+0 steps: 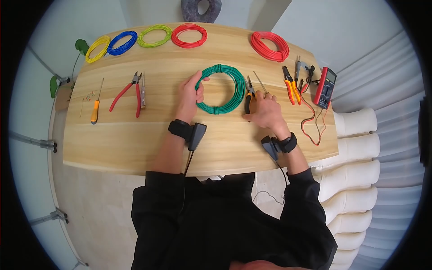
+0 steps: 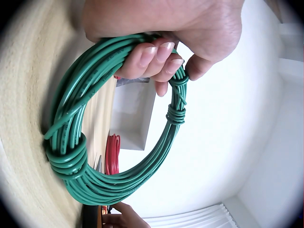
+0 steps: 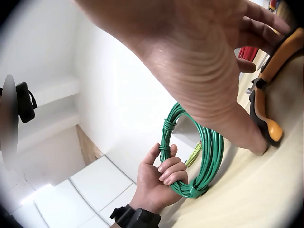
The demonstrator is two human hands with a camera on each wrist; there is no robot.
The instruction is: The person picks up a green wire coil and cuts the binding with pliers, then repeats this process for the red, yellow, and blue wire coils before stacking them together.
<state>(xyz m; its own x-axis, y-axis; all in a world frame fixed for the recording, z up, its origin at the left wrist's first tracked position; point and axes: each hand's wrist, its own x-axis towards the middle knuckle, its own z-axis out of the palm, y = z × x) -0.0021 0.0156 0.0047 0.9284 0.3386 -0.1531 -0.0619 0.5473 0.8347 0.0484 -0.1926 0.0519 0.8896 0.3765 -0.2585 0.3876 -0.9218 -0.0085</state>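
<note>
My left hand [image 1: 191,93] grips the left side of a coil of green wire [image 1: 231,87], its fingers curled through the ring. In the left wrist view the coil [image 2: 71,123] stands tilted up over the table, bound by wraps of its own wire. Just right of it, my right hand [image 1: 266,111] lies over a pair of orange-and-black pliers [image 1: 248,101]. In the right wrist view its fingers are spread loosely around the pliers [image 3: 280,57], with the thumb beside one handle's end. A thin metal shaft [image 1: 258,80] points out beyond its fingertips; the rest is hidden under the hand.
Yellow [image 1: 97,49], blue [image 1: 122,43], lime [image 1: 155,36] and red wire coils [image 1: 189,36] line the far edge, with another red coil [image 1: 270,46]. Left lie a screwdriver [image 1: 95,110], red-handled cutters [image 1: 130,94] and a tester [image 1: 143,96]. Right are red-yellow pliers [image 1: 291,87] and a multimeter [image 1: 326,87].
</note>
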